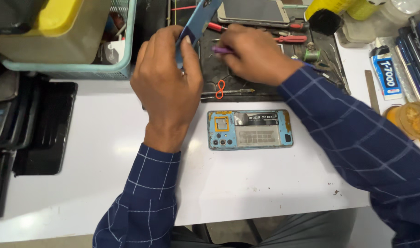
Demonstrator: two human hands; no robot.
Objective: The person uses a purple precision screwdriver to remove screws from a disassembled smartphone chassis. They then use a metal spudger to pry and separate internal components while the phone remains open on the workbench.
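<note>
My left hand (166, 87) grips a blue phone (195, 24), tilted up on edge above a dark work mat (246, 85). My right hand (256, 55) is closed on a thin purple tool (220, 50), its tip pointing at the lower part of the held phone. A detached blue back cover (250, 129) lies inner side up on the white table (104, 138), just in front of both hands, with camera holes at its left end.
A teal basket (81, 71) holding a yellow object stands at the back left. Black phone panels (44, 128) lie stacked at the left edge. Another phone (253, 11), red-handled screwdrivers (290, 39), a glue tube (386, 76) and tape rolls (414, 119) sit at the back and right.
</note>
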